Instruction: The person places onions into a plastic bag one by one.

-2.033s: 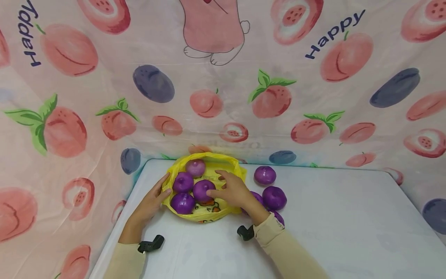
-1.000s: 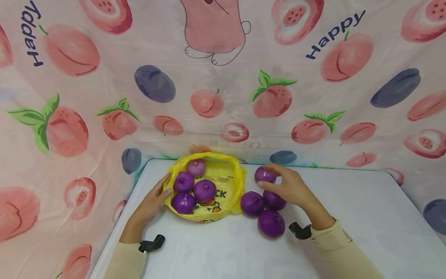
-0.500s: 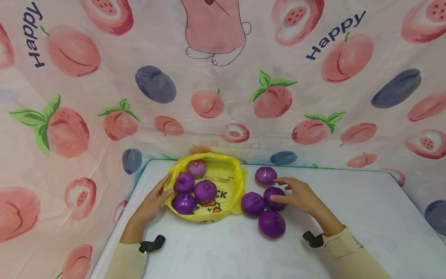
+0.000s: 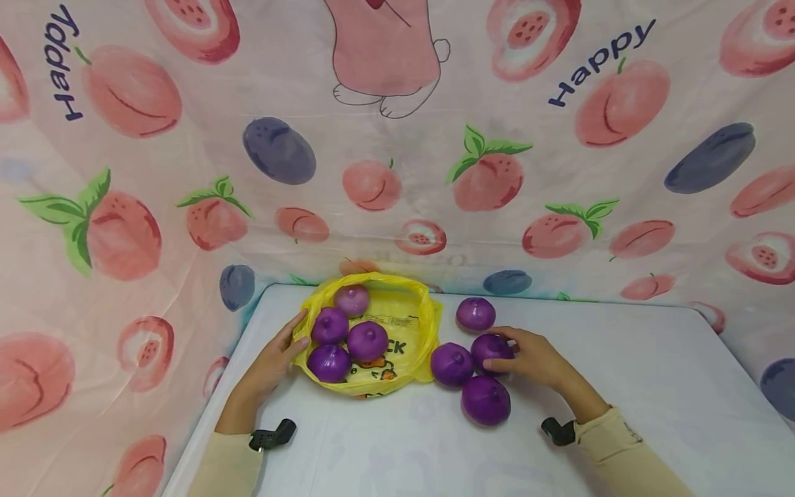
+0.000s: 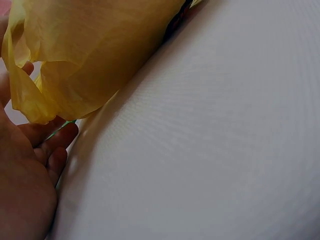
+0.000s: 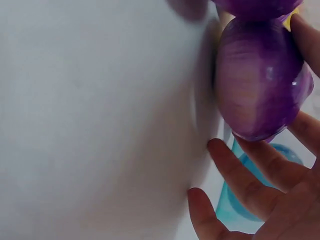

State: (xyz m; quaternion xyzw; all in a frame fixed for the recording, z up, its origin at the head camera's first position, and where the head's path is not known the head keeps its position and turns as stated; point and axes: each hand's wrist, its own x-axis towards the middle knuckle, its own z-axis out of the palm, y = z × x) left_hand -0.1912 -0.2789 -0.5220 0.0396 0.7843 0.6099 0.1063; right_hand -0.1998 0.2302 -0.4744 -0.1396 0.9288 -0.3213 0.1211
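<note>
Four purple onions, one of them an onion (image 4: pixel 367 341) near the middle, lie inside an opened yellow plastic bag (image 4: pixel 435 331). My left hand (image 4: pixel 270 359) holds the bag's left rim between thumb and fingers; the left wrist view has the yellow film (image 5: pixel 100 55) across the fingers. My right hand (image 4: pixel 537 355) grips a purple onion (image 4: pixel 488 351) on the table, thumb on the near side and fingers on the far side. In the right wrist view this onion (image 6: pixel 260 80) sits between thumb and fingers, the other fingers spread below it.
Right of the bag, more onions surround the gripped one: a far onion (image 4: pixel 475 315), a left onion (image 4: pixel 451 365) and a near onion (image 4: pixel 486 400). All stand on a white table (image 4: pixel 373 449). A fruit-printed cloth (image 4: pixel 397 172) hangs behind and at the sides.
My right hand has left the bag, reached over the far onion, then drawn back and closed on the middle one. The left hand keeps its place at the bag.
</note>
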